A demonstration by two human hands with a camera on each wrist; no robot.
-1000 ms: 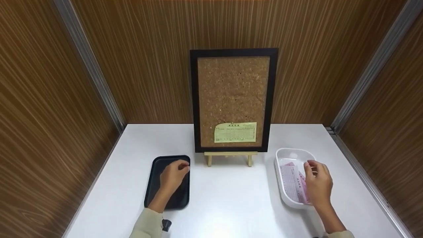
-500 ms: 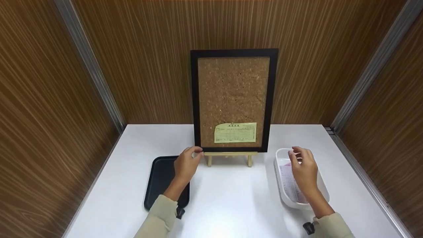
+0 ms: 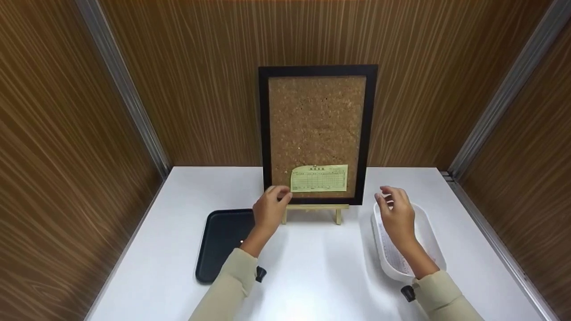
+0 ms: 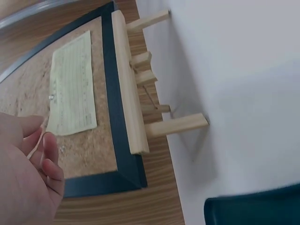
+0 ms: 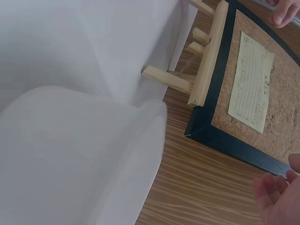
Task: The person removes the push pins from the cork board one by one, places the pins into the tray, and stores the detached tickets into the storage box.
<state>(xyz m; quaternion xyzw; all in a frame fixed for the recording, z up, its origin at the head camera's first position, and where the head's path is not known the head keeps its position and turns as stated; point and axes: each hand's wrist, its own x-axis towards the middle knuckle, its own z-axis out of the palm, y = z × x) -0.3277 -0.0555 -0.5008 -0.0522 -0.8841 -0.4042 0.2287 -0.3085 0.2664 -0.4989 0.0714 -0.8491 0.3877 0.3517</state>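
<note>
A yellow-green printed slip [image 3: 319, 178] hangs low on a black-framed cork board [image 3: 319, 120], with a small silver pin [image 4: 51, 97] at its top edge. My left hand [image 3: 269, 208] is in front of the frame's lower left corner, fingertips close to the slip's left edge. Its fingers are loosely bent, thumb near the index finger, and nothing shows in them. My right hand [image 3: 398, 216] hovers over the far end of a white plastic tray [image 3: 427, 223], fingers relaxed and nothing in them. In the right wrist view, that hand appears at the lower right, beside the frame.
The board leans on a small wooden easel [image 3: 317, 207]. A black tray [image 3: 218, 245] lies on the left, partly behind my left arm, with a bright speck [image 3: 242, 241] near the wrist. Printed papers [image 3: 392, 252] lie in the white tray. Wooden walls [image 3: 214, 89] enclose the white table [image 3: 308, 267].
My left hand has moved from over the black tray up and right to the board's lower corner. The right hand has moved forward and left over the white tray. The slip stays put.
</note>
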